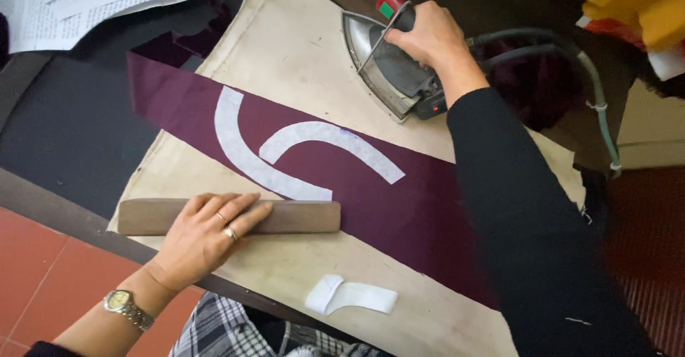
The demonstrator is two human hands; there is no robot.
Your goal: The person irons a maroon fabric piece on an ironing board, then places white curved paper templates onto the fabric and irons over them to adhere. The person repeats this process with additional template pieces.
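Two-handed pressing, judging by the layout: probably best keeping the iron point(389, 71) flat and moving slowly, holding the block point(300, 216) down firmly and level, and keeping the strip point(399, 207) smooth so that no crease is getting set in. Likely also worth watching that the hose point(596, 93) is not dragging across the cloth.

Starting from the right hand point(428, 36): clenching around the iron's handle, fingers wrapping fully over it, knuckles up, black sleeve running back toward the near right corner of the pad point(300, 36). Resting the iron near the pad's far right edge, nose pointing away, sole apparently down on the bare pad and apart from the strip. Trailing the hose off the right edge.

Moving to the left hand point(207, 232): lying spread and nearly flat, palm down, fingers stretching along the top of the block rather than curling round it; wearing rings point(230, 233) and a watch point(125, 305). Sitting the block near the pad's near left edge, its right end touching the strip's near edge.

Lying diagonally across the pad from the far left edge toward the near right corner, the strip is carrying two white curved pieces point(242, 153) near its left half. Lying apart near the near edge, a small white scrap point(353, 296). Showing beyond the far left corner, some papers point(71, 7).
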